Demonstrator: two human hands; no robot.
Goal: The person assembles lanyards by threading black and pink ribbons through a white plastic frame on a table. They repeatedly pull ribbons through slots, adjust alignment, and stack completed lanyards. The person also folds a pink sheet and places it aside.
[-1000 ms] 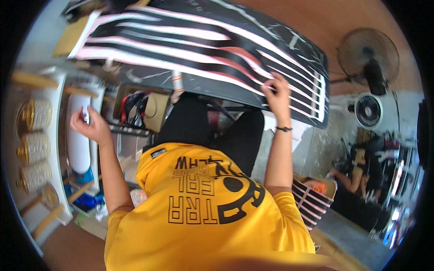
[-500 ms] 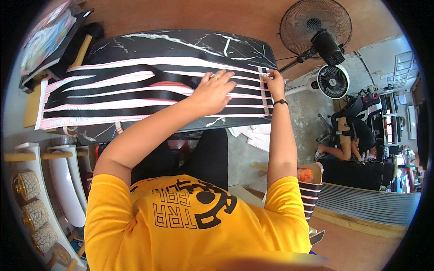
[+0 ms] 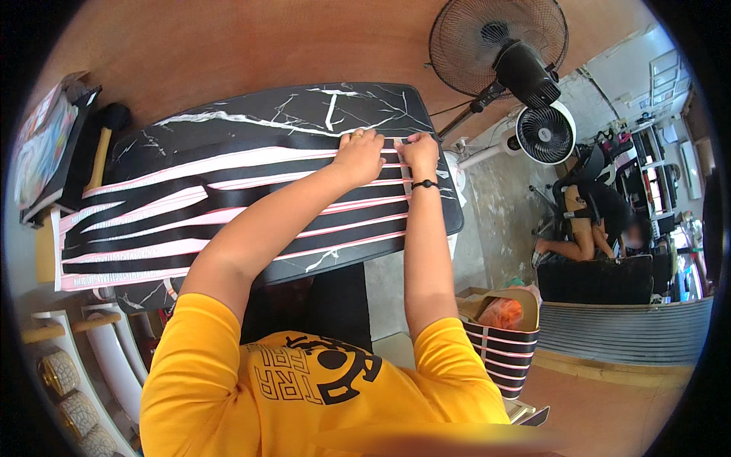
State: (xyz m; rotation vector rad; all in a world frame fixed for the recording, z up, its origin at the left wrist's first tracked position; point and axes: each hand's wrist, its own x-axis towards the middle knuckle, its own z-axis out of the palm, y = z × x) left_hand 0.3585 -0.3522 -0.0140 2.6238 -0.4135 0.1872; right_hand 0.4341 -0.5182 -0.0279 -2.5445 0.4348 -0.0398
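Note:
Several black ribbon-like strips (image 3: 251, 199) run lengthwise over a white sheet with pink lines (image 3: 164, 204), on a black marble-patterned table (image 3: 365, 114). Some strips are loose and curve across one another at the left. My left hand (image 3: 360, 158) has its fingers closed on the farthest strip near its right end; a ring shows on one finger. Just to its right, my right hand (image 3: 420, 154), with a dark bracelet, pinches the same strip's end. Its fingertips are partly hidden. A pale crosswise band (image 3: 405, 177) crosses the right ends of the strips, below that hand.
Two fans, one black (image 3: 499, 53) and one white-rimmed (image 3: 545, 132), stand beyond the table's right end. A striped container (image 3: 499, 356) stands right of my arm. A stack of packages (image 3: 46, 152) is at far left, above a rack (image 3: 65, 358). Another person (image 3: 590, 213) crouches at right.
The view has shifted. My left hand has gone from spread over the middle strips to closed fingers on the farthest strip, nearer my right hand. The strips now lie flatter at the middle.

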